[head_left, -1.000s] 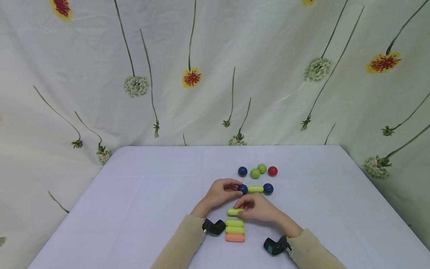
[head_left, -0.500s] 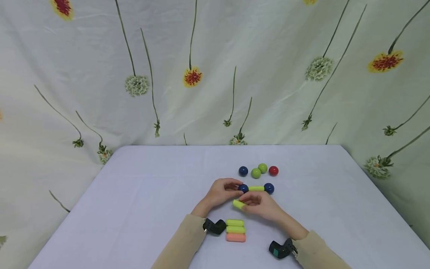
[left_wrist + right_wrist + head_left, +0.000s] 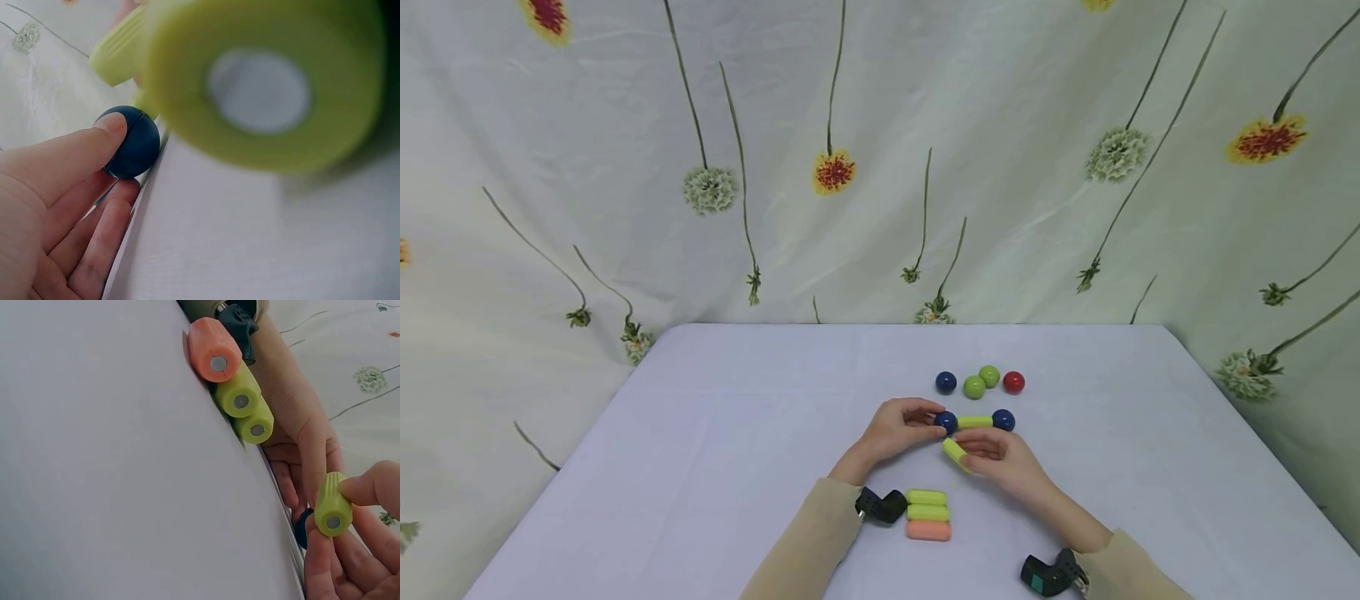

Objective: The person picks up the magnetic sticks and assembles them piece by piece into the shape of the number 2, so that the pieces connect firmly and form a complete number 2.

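At the bench (image 3: 737, 467) we list: right hand (image 3: 1006, 461) pinching lime rod (image 3: 954, 451), long axis slanting toward navy ball (image 3: 947, 423), which left hand (image 3: 893, 427) pinches.

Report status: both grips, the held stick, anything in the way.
Left grip pinches blue ball. Right grip pinches yellow-green stick. Stick apart from ball, nothing visible between.

A pale table (image 3: 700, 467) carries four balls (image 3: 974, 387), three sticks (image 3: 928, 513), seemingly a dumbbell (image 3: 975, 422).

Pale cloth backdrop (image 3: 1015, 108) printed with hanging flowers (image 3: 833, 172); table (image 3: 662, 467) covered white; soft light.
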Demonstrator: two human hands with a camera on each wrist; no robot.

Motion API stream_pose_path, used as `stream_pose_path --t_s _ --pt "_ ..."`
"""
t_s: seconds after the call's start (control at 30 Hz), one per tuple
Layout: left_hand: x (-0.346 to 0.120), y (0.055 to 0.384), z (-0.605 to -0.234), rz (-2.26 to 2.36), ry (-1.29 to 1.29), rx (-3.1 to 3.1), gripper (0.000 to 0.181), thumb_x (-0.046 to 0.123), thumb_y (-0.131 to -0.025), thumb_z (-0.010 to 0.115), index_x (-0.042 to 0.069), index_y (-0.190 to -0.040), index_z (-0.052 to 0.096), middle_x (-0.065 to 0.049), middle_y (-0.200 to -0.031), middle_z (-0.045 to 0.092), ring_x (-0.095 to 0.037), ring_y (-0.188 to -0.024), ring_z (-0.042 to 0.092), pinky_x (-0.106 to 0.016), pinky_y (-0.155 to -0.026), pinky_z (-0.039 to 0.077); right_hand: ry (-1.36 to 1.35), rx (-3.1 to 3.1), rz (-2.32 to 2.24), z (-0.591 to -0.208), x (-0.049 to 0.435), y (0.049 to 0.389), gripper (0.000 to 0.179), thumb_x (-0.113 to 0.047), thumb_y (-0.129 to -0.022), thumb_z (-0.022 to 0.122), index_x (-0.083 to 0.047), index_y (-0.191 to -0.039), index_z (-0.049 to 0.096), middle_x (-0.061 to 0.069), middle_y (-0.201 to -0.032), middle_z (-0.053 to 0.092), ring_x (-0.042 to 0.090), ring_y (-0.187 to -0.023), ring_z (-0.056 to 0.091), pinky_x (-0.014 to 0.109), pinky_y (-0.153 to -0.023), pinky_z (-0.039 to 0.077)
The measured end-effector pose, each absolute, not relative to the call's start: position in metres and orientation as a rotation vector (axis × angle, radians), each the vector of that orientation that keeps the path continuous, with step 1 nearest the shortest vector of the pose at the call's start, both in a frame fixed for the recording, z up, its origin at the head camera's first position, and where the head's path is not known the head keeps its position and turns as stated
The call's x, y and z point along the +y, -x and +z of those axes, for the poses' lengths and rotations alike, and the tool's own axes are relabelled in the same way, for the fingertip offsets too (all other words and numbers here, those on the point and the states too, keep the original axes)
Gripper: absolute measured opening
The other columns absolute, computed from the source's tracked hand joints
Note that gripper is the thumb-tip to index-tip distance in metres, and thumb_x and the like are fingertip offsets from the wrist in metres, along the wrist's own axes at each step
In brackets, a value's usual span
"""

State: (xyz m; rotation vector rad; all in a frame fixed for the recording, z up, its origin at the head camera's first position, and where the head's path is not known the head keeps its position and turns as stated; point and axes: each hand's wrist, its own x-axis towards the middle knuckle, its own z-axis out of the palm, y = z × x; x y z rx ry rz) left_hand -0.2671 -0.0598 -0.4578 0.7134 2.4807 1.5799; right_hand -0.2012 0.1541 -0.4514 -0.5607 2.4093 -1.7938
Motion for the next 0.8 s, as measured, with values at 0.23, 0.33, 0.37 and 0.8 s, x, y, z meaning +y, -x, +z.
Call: stream_pose_path --t_s 0.23,0.33,0.37,0.8 --pt "-0.059 0.268 -0.458 1.584 -0.712 2.484 0.032 0.024 -0.081 0.075 0.014 -0.111 0.069 0.003 -0.101 0.068 -0.008 -0.088 0.063 -0.024 -0.077 0.050 0.496 2.442 -1.784 -0.449 0.164 0.195 0.033 -0.010 -0.085 0.068 0.005 -0.113 0.062 0.017 -0.108 0.065 0.019 -0.096 0.063 0.023 -0.080 0.050" --pt "-0.059 0.268 -0.458 1.583 -0.716 2.484 0.032 0.024 -0.081 0.075 0.014 -0.111 0.069 0.004 -0.101 0.067 -0.008 -0.089 0.063 -0.024 -0.078 0.050 0.457 2.442 -1.792 -0.448 0.167 0.193 0.033 -0.009 -0.084 0.069 0.005 -0.113 0.062 0.017 -0.108 0.064 0.018 -0.095 0.063 0.022 -0.078 0.050" --pt "-0.059 0.268 -0.459 1.584 -0.718 2.484 0.032 0.024 -0.081 0.075 0.014 -0.111 0.069 0.004 -0.101 0.067 -0.008 -0.089 0.063 -0.024 -0.078 0.050 0.440 2.439 -1.796 -0.447 0.168 0.193 0.033 -0.009 -0.084 0.069 0.005 -0.113 0.062 0.017 -0.108 0.064 0.019 -0.094 0.063 0.022 -0.078 0.050" --pt "-0.059 0.268 -0.459 1.578 -0.716 2.491 0.031 0.025 -0.082 0.074 0.015 -0.111 0.069 0.004 -0.102 0.067 -0.009 -0.090 0.062 -0.024 -0.078 0.050 0.190 2.405 -1.771 -0.446 0.179 0.201 0.034 -0.008 -0.079 0.071 0.002 -0.110 0.061 0.011 -0.101 0.065 0.019 -0.090 0.061 0.029 -0.073 0.053"
